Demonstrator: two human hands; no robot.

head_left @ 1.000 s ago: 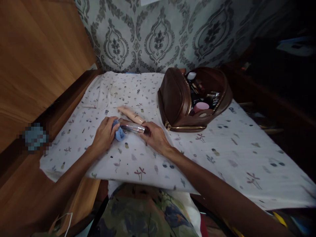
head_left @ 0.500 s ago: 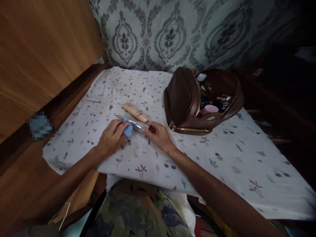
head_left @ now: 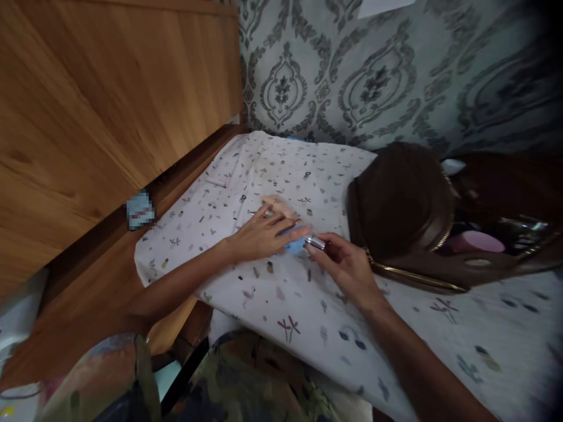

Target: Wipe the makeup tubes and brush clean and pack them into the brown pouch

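Note:
My left hand [head_left: 257, 235] has its fingers over a crumpled blue cloth [head_left: 294, 241], pressing it around a slim silver pen-like tube [head_left: 315, 242]. The end of that tube sticks out on the right, pinched between the thumb and fingers of my right hand [head_left: 349, 266]. Most of its length is hidden under the left hand and the cloth. Just behind the left fingers lies a peach squeeze tube [head_left: 278, 204], partly covered by them.
A brown zipped bag [head_left: 398, 199] stands unzipped at right, with a pink round-topped item [head_left: 477, 241] inside. A thin white stick [head_left: 216, 182] lies on the patterned cloth cover [head_left: 334, 176]. Wooden panelling [head_left: 145, 88] rises at left, and patterned wallpaper [head_left: 308, 76] is behind.
The view has swung left, so everything sits farther right. My left hand has slid along the silver tube with the blue cloth, close to the right fingers.

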